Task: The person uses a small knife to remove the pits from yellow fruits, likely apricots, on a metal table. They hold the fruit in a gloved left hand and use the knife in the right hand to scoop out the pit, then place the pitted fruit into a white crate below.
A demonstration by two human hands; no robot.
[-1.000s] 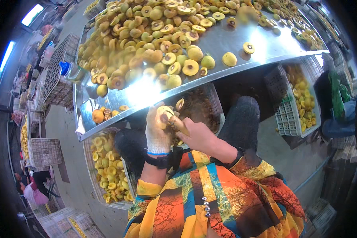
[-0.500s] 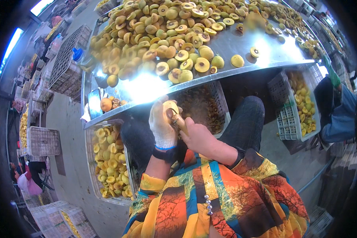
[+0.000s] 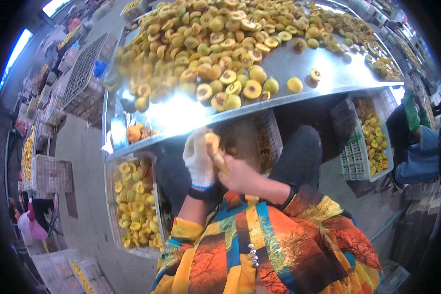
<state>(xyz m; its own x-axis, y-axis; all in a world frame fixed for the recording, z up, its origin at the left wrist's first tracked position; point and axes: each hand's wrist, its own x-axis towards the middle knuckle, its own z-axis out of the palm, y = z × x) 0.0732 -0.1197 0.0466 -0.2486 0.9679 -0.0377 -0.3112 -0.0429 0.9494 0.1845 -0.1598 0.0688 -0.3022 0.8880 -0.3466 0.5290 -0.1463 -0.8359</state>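
Person wears a patchwork top (image 3: 289,235): orange, yellow, teal, brown, black branch prints both sides of the silver bead row (image 3: 253,256). Ahead-left of bead row: left hand (image 3: 198,158) has white glove (image 3: 195,164), blue-edged cuff (image 3: 202,186), black wristband (image 3: 200,193). Ahead of bead row: right hand (image 3: 241,175) is bare, dark band (image 3: 292,194) by sleeve hem (image 3: 316,208). Dark trousers (image 3: 299,153) farther ahead.

Fruit (image 3: 211,46) lies on the table (image 3: 286,60) — crates (image 3: 354,158) left and right of the knees (image 3: 299,149).
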